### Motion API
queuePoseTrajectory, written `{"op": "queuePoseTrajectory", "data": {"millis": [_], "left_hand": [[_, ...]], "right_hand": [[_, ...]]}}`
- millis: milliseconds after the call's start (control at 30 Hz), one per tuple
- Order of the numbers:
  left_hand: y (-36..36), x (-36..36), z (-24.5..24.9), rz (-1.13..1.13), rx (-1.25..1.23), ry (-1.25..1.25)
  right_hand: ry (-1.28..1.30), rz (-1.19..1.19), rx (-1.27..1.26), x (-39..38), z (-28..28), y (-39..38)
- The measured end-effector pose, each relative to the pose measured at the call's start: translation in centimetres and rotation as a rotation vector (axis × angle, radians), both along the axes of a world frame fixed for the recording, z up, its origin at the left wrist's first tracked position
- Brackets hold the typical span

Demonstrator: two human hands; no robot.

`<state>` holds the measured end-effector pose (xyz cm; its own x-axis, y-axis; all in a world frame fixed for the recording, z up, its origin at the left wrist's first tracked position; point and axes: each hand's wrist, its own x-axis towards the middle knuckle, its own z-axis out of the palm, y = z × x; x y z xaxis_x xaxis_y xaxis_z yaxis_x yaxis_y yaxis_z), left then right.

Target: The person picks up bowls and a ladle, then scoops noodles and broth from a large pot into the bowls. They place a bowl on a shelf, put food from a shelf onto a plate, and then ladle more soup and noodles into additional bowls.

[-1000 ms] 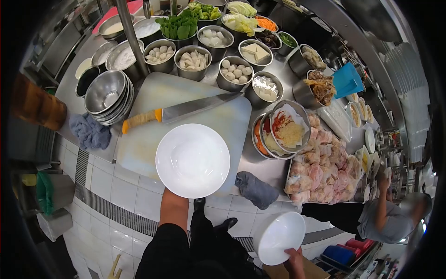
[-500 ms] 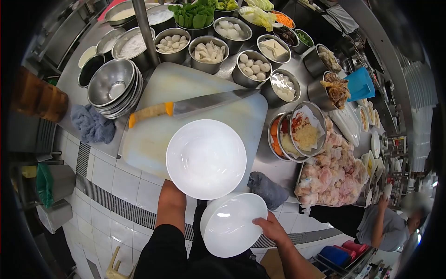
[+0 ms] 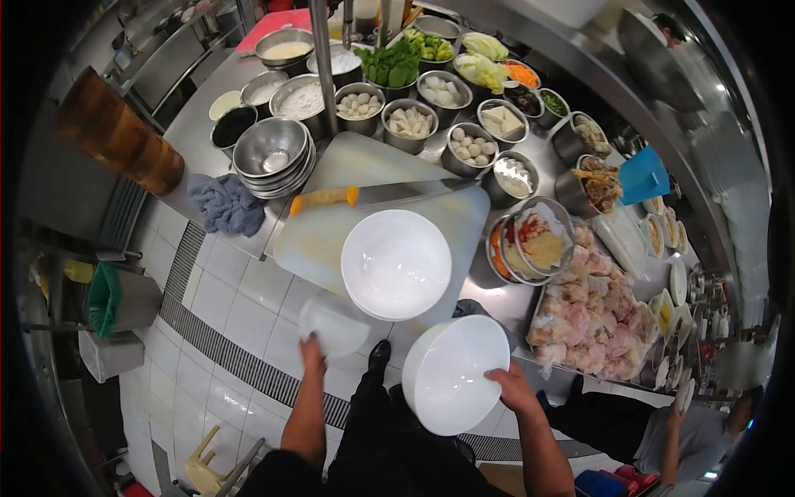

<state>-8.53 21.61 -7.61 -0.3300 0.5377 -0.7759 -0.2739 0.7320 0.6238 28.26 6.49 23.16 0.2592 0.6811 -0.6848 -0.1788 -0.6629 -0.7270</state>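
Observation:
A wide white bowl [image 3: 396, 263] rests on the white cutting board [image 3: 319, 240] at the counter's near edge, with no hand on it. Below it, my left hand [image 3: 313, 349] grips a small pale dish [image 3: 334, 325], blurred, over the tiled floor. My right hand [image 3: 513, 388] holds a second white bowl [image 3: 454, 374] by its right rim, just below the counter edge. A knife with a yellow handle [image 3: 325, 197] lies across the board behind the wide bowl.
Stacked steel bowls [image 3: 272, 153] and a blue-grey cloth [image 3: 225, 205] sit left of the board. Several steel bowls of ingredients [image 3: 410, 123] line the back. A tray of raw chicken [image 3: 590, 305] lies at right. Another person [image 3: 691, 431] stands at lower right.
My left hand has let go of the wide bowl, which now rests on the board, and holds a small pale dish lower down. My right hand has brought the second bowl up and rightward.

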Motion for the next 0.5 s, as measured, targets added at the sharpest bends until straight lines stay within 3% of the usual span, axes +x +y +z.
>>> {"op": "queuePoseTrajectory", "data": {"millis": [33,67,100,133,167,267,333,367,500], "left_hand": [[-2.5,-4.5,-1.1,0.036,0.150,-0.125],[-4.2,-6.6,3.5,0.159,0.065,-0.086],[-9.4,-12.3,-2.4,-0.009,0.486,-0.072],[-10.4,-14.3,1.0,0.036,0.453,-0.128],[-8.9,-12.2,11.0,0.125,0.337,-0.238],[-9.4,-10.8,19.1,0.131,0.480,-0.208],[-8.9,-8.9,22.1,0.065,0.509,-0.244],[-8.3,-7.9,23.1,0.011,0.532,-0.271],[-6.3,-2.8,24.2,-0.028,0.501,-0.388]], "right_hand": [[0.004,-0.043,0.022,0.9,0.1,-0.9],[0.000,-0.059,0.021,1.4,-0.2,-1.9],[0.041,-0.159,0.067,1.8,-0.8,-3.0],[0.082,-0.261,0.119,2.2,-1.6,-4.0],[0.122,-0.356,0.146,1.8,-2.6,-4.8],[0.072,-0.539,0.124,0.5,-6.8,-6.0],[0.141,-0.634,0.113,-1.2,-5.1,-4.0],[0.135,-0.717,0.204,-1.7,-6.9,-3.3],[0.169,-0.873,0.300,-2.9,-7.1,0.6]]}}
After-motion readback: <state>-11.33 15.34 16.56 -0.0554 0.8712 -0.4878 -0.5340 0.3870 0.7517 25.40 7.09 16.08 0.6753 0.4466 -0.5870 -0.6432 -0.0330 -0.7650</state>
